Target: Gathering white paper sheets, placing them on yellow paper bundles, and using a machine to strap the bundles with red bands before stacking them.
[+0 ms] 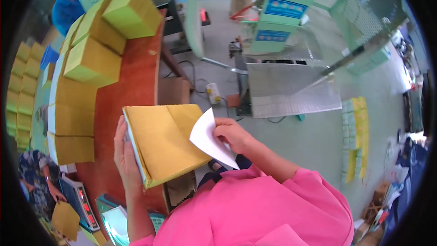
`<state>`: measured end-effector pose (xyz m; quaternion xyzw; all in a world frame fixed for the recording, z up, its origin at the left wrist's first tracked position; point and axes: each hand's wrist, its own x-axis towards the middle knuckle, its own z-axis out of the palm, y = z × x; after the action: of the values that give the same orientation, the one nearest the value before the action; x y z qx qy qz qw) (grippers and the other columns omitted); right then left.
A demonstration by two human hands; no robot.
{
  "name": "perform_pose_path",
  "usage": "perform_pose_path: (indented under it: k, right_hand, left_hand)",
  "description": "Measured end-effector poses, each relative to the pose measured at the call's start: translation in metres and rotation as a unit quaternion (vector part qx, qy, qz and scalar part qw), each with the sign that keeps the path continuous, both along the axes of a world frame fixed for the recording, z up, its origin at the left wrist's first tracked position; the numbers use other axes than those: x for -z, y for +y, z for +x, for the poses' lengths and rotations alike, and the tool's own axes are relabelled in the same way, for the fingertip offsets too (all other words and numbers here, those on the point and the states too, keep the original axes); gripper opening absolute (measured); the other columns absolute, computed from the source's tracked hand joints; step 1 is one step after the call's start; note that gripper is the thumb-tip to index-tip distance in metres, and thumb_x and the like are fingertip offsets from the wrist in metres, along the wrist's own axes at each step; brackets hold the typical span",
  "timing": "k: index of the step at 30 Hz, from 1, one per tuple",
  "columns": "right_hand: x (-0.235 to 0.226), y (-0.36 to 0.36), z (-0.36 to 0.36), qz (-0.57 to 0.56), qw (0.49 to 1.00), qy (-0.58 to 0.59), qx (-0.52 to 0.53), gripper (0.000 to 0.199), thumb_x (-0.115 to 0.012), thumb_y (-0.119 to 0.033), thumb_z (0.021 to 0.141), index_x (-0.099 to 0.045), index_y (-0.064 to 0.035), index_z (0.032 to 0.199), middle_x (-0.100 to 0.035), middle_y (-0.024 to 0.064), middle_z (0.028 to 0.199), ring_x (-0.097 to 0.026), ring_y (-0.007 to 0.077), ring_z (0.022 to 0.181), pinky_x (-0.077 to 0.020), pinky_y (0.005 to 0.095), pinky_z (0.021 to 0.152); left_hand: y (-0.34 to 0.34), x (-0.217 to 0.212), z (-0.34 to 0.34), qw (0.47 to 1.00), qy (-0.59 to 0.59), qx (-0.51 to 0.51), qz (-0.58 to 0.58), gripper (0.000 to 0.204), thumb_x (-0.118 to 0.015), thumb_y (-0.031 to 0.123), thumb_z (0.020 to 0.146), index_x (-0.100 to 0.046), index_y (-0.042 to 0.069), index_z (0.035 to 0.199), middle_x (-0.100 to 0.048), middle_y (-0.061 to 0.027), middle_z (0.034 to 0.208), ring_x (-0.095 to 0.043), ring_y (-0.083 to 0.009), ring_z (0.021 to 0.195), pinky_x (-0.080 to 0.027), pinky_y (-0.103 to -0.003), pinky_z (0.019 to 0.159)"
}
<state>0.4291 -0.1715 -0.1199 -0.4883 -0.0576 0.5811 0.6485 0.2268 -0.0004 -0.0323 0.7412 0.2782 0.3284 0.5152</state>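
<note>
Yellow packet (164, 146) looks wrapped, left hand (127, 157) along its side, clasp unclear; right hand (233, 135) pinches white sheet (204, 137), apparently not yet attached.

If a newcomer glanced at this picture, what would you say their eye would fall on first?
Probably the bright pink fabric top filling the lower middle. Just above it, a yellow-brown rectangular paper-covered package would stand out, with the left hand along its left side and the right hand holding a curved white paper sheet at its right. Next might come the stacked yellow-brown blocks at upper left.
</note>
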Motion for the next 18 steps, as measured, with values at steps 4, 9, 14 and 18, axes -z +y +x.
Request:
perform_pose_path:
  k: [4, 9, 14, 18]
  right_hand:
    - [-0.009, -0.107, 0.073, -0.038, 0.992, -0.085, 0.084, 0.027, -0.05, 0.0, 0.075, -0.067, 0.0009, 0.096, -0.063, 0.0024, 0.081, -0.057, 0.01, 0.067, -0.0438, 0.0246, 0.059]
    - [0.001, -0.242, 0.202, -0.13, 0.964, -0.153, 0.174, 0.03, -0.054, 0.001, 0.074, -0.067, 0.001, 0.1, -0.066, 0.0069, 0.088, -0.062, 0.0163, 0.075, -0.0497, 0.0278, 0.066]
    - [0.038, -0.357, 0.342, -0.139, 0.967, -0.142, 0.158, 0.032, -0.051, -0.001, 0.075, -0.065, 0.0007, 0.103, -0.064, 0.0063, 0.09, -0.06, 0.0149, 0.08, -0.0478, 0.0277, 0.069]
    - [0.056, -0.388, 0.412, -0.105, 0.986, -0.059, 0.112, 0.033, -0.05, -0.002, 0.077, -0.065, 0.0015, 0.106, -0.066, 0.0089, 0.1, -0.062, 0.0187, 0.091, -0.0483, 0.0312, 0.085]
  left_hand:
    - [-0.063, 0.054, 0.086, 0.986, -0.098, 0.045, -0.127, 0.04, -0.04, 0.017, 0.104, -0.042, 0.0, 0.14, -0.038, -0.0113, 0.15, -0.039, -0.022, 0.136, -0.031, -0.036, 0.113]
    - [-0.171, 0.121, 0.23, 0.977, -0.161, 0.136, 0.01, 0.041, -0.032, 0.015, 0.101, -0.044, 0.0, 0.137, -0.034, -0.0178, 0.152, -0.032, -0.0303, 0.141, -0.022, -0.041, 0.116]
    - [-0.26, 0.228, 0.348, 0.98, -0.153, 0.13, 0.002, 0.049, -0.034, 0.025, 0.105, -0.031, 0.001, 0.148, -0.033, -0.0131, 0.152, -0.038, -0.0222, 0.135, -0.032, -0.036, 0.11]
    - [-0.296, 0.253, 0.405, 0.983, -0.02, 0.053, 0.172, 0.05, -0.041, 0.023, 0.101, -0.034, 0.003, 0.147, -0.035, -0.0155, 0.152, -0.034, -0.0303, 0.139, -0.029, -0.038, 0.114]
